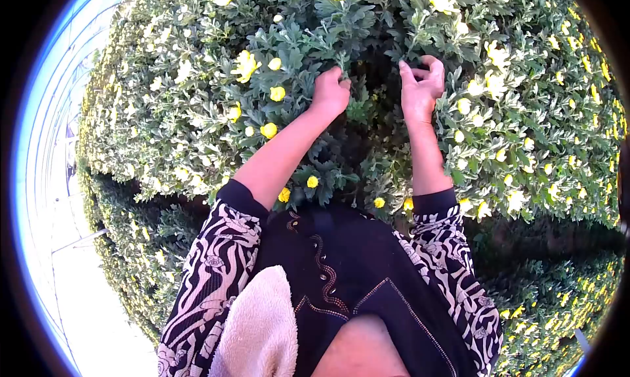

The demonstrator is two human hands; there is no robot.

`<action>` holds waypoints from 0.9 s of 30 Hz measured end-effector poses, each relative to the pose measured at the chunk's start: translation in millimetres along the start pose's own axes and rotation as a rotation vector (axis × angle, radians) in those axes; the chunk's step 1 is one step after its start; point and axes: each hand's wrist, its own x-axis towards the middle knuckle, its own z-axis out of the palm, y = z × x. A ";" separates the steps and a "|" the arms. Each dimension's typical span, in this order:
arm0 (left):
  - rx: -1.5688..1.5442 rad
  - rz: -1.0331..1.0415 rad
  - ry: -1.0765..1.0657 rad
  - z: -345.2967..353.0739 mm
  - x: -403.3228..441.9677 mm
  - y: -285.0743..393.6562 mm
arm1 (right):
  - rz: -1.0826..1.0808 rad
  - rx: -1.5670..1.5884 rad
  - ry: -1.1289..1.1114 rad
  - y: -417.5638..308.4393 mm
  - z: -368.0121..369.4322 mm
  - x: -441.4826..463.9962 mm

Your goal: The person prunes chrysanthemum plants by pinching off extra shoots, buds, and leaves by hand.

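Dense green plants with yellow flowers surround both hands. My left hand [332,91] is closed at the leaves left of a dark gap in the foliage [371,108], its thumb and fingers drawn together; whatever is between them is too small to name. Right of the gap, my right hand [422,88] is curled with the palm partly showing, thumb and forefinger apart near a leafy stem [410,45]. Whether it touches that stem is unclear. A yellow flower [277,93] stands left of my left hand, and a pale yellow bloom [464,106] is right of my right hand.
More flowering rows spread to both sides, with a dark furrow [531,239] at the lower right and another [154,203] at the lower left. A pale towel [259,324] hangs over the patterned clothing. Curved frame lines [59,114] run along the bright left edge.
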 end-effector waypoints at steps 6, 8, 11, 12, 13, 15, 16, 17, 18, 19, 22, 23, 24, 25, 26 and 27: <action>-0.888 -0.290 0.264 -33.8 -21.5 14.7 | 0.082 0.290 -0.575 -20.2 33.8 -33.9; -0.886 -0.300 0.310 -41.3 -19.3 13.7 | 0.063 0.394 -0.657 -28.3 61.5 -20.6; -0.851 -0.283 0.329 -47.7 -15.9 14.6 | 0.241 0.670 -0.971 -14.0 99.1 -3.1; -0.881 -0.228 0.315 -48.1 -16.4 15.4 | 0.201 0.658 -1.027 -16.6 97.1 -3.2; -0.911 -0.173 0.301 -49.1 -17.2 15.0 | 0.161 0.643 -1.082 -18.8 95.8 -3.9; -0.966 -0.189 0.290 -48.8 -21.9 7.8 | 0.188 0.659 -1.053 -20.1 94.1 -9.1; -0.964 -0.154 0.281 -46.3 -24.0 2.6 | 0.217 0.671 -1.015 -18.8 91.9 -13.4; -0.961 -0.112 0.269 -43.4 -24.5 -0.6 | 0.222 0.667 -1.016 -18.2 88.9 -16.2; -0.964 -0.115 0.265 -40.8 -24.4 -0.9 | 0.319 0.668 -0.987 -17.8 86.6 -18.5; -0.945 -0.065 0.296 -37.7 -25.2 -1.0 | 0.416 0.670 -0.955 -17.5 83.7 -21.5; -0.877 -0.025 0.331 -36.7 -25.5 0.7 | 0.548 0.686 -0.860 -21.8 82.1 -34.8; -0.827 -0.034 0.337 -37.7 -24.0 1.1 | 0.614 0.662 -0.831 -22.4 81.3 -35.7; -0.846 -0.039 0.318 -38.1 -23.2 -1.0 | 0.663 0.667 -0.789 -17.7 82.1 -36.8; -0.847 -0.039 0.313 -35.9 -23.7 -1.9 | 0.664 0.666 -0.785 -10.1 83.7 -35.0; -0.933 -0.020 0.304 -33.6 -23.6 -2.8 | 0.680 0.506 -0.793 -2.1 83.8 -30.3; -1.018 -0.002 0.294 -35.0 -25.5 1.7 | 0.695 0.346 -0.800 2.7 82.1 -26.4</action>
